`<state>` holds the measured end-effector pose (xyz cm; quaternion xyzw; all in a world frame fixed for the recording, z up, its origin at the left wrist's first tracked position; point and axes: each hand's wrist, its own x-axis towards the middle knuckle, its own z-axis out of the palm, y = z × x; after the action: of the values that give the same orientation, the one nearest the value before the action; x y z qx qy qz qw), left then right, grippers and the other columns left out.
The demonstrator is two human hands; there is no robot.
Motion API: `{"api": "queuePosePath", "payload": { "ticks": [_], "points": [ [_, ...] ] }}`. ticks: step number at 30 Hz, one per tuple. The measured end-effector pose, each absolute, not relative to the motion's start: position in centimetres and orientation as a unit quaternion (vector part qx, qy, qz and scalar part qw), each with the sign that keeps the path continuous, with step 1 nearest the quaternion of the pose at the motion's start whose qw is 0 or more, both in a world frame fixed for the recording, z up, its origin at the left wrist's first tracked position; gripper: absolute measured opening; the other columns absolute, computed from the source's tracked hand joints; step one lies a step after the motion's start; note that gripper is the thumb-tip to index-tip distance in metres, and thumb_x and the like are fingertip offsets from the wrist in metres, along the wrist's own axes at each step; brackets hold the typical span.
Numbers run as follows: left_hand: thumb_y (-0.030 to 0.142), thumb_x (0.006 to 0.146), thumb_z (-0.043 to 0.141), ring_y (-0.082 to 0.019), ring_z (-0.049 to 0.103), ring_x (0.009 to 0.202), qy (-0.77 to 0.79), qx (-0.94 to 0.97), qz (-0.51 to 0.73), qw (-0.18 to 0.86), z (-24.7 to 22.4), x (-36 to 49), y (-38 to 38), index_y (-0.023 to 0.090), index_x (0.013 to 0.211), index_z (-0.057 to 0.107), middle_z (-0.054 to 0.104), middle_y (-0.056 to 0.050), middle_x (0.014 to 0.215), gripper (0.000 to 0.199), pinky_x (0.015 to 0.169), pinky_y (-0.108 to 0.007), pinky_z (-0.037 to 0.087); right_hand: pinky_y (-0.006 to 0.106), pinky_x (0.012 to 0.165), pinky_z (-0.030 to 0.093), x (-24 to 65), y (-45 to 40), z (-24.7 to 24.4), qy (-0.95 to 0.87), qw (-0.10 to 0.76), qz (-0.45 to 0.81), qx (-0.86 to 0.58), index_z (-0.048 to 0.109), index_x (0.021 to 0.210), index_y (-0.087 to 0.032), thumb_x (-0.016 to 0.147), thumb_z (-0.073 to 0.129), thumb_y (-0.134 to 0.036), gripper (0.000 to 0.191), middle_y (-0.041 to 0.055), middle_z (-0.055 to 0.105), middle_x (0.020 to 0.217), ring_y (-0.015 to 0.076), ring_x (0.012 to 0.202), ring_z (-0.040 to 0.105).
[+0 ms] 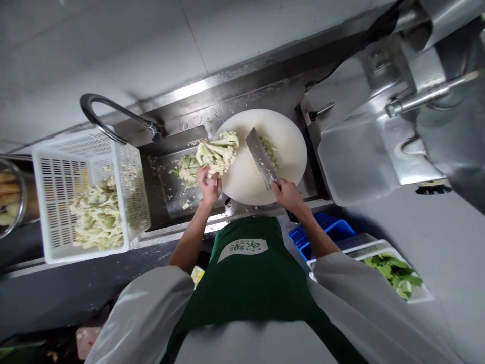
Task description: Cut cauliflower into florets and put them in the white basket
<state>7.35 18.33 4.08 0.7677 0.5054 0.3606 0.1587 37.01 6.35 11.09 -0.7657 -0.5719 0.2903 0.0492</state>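
Note:
My left hand (209,186) has its fingers curled against the near edge of a cauliflower (217,151), which lies over the left rim of a round white cutting board (242,182). My right hand (290,196) is wrapped around the handle of a cleaver (262,157). Its broad blade rests low over the board, angled up and to the left. Small chopped cauliflower bits (270,151) lie along the blade's right side. Below and left of the held cauliflower, leafy cauliflower trimmings (187,169) sit in the sink.
A metal sink (157,194) with a curved faucet (89,108) lies to the left. Beside it, a white basket (131,192) holds cut cauliflower pieces (100,215). A metal slicing machine (356,156) stands at the right. Lower right are a blue crate (329,227) and leafy greens (394,273).

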Motion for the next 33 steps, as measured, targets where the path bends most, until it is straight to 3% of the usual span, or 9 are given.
{"api": "queuePosePath", "payload": {
  "ticks": [6, 11, 14, 18, 21, 24, 26, 29, 33],
  "points": [
    [0.032, 0.096, 0.055, -0.03, 0.056, 0.131, 0.35, 0.895, 0.203, 0.185, 0.6, 7.5, 18.5, 0.023, 0.091, 0.067, 0.067, -0.012, 0.121, 0.016, 0.125, -0.066, 0.021, 0.031, 0.074, 0.043, 43.9, 9.6, 12.3, -0.578, -0.044, 0.167, -0.798, 0.066, 0.114, -0.007, 0.106, 0.035, -0.026, 0.037, 0.0221, 0.075, 0.095, 0.0272, 0.086, 0.072],
    [0.024, 0.091, 0.056, -0.032, 0.05, 0.141, 0.344, 0.905, 0.214, 0.128, 2.8, 6.8, 16.6, 0.02, 0.094, 0.068, 0.065, -0.014, 0.134, 0.013, 0.125, -0.07, 0.018, 0.034, 0.084, 0.044, 47.7, 15.2, 10.7, -0.64, -0.108, 0.151, -0.746, 0.064, 0.122, -0.001, 0.102, 0.033, -0.01, 0.038, 0.0282, 0.073, 0.106, 0.0283, 0.099, 0.071],
    [0.021, 0.09, 0.054, -0.031, 0.052, 0.14, 0.342, 0.89, 0.267, 0.143, 4.1, 8.0, 15.1, 0.02, 0.098, 0.068, 0.067, -0.013, 0.131, 0.016, 0.123, -0.068, 0.028, 0.033, 0.086, 0.044, 48.1, 15.5, 9.8, -0.686, -0.128, 0.161, -0.698, 0.063, 0.124, 0.002, 0.101, 0.03, -0.006, 0.041, 0.0297, 0.072, 0.106, 0.0267, 0.101, 0.072],
    [0.022, 0.093, 0.051, -0.026, 0.058, 0.134, 0.311, 0.869, 0.298, 0.242, 3.1, 12.5, 11.4, 0.021, 0.112, 0.065, 0.067, -0.012, 0.126, 0.024, 0.116, -0.056, 0.047, 0.035, 0.081, 0.049, 48.5, 12.5, 9.4, -0.72, -0.163, 0.146, -0.659, 0.065, 0.12, -0.004, 0.1, 0.036, -0.01, 0.036, 0.0242, 0.075, 0.1, 0.0296, 0.094, 0.075],
    [0.038, 0.096, 0.056, -0.03, 0.045, 0.147, 0.343, 0.854, 0.262, 0.29, 1.2, 17.0, 8.9, 0.019, 0.139, 0.055, 0.049, -0.018, 0.151, 0.047, 0.117, -0.05, 0.048, 0.036, 0.079, 0.051, 49.6, 10.0, 9.2, -0.723, -0.161, 0.147, -0.655, 0.068, 0.114, -0.008, 0.099, 0.038, -0.013, 0.034, 0.0212, 0.076, 0.095, 0.0312, 0.09, 0.076],
    [0.06, 0.08, 0.076, -0.042, 0.012, 0.159, 0.435, 0.835, 0.185, 0.281, -0.1, 21.1, 8.4, 0.019, 0.159, 0.033, 0.006, -0.019, 0.172, 0.1, 0.125, -0.059, 0.033, 0.034, 0.075, 0.052, 51.1, 7.9, 8.6, -0.667, -0.088, 0.2, -0.712, 0.071, 0.1, -0.011, 0.101, 0.041, -0.027, 0.034, 0.0193, 0.077, 0.089, 0.0289, 0.085, 0.075],
    [0.065, 0.073, 0.081, -0.046, 0.002, 0.159, 0.482, 0.819, 0.164, 0.265, -0.4, 23.4, 9.5, 0.02, 0.163, 0.026, -0.011, -0.017, 0.173, 0.115, 0.126, -0.063, 0.026, 0.029, 0.068, 0.051, 52.1, 6.5, 7.8, -0.585, 0.006, 0.282, -0.76, 0.069, 0.086, -0.013, 0.1, 0.044, -0.036, 0.037, 0.0146, 0.074, 0.076, 0.0239, 0.072, 0.073],
    [0.068, 0.077, 0.076, -0.046, 0.002, 0.159, 0.513, 0.799, 0.183, 0.256, -0.1, 26.2, 12.2, 0.022, 0.164, 0.026, -0.018, -0.015, 0.172, 0.11, 0.123, -0.062, 0.03, 0.025, 0.051, 0.047, 53.2, 4.1, 6.0, -0.441, 0.16, 0.427, -0.773, 0.06, 0.069, -0.018, 0.094, 0.049, -0.047, 0.04, 0.0034, 0.063, 0.054, 0.0166, 0.048, 0.061],
    [0.071, 0.086, 0.063, -0.041, 0.004, 0.16, 0.514, 0.783, 0.237, 0.257, 0.4, 28.4, 15.7, 0.023, 0.163, 0.027, -0.01, -0.013, 0.173, 0.098, 0.122, -0.059, 0.034, 0.024, 0.042, 0.043, 53.6, 1.8, 3.6, -0.345, 0.274, 0.508, -0.74, 0.054, 0.066, -0.02, 0.084, 0.063, -0.06, 0.044, -0.0021, 0.057, 0.051, 0.0128, 0.04, 0.053]
  ]
}}
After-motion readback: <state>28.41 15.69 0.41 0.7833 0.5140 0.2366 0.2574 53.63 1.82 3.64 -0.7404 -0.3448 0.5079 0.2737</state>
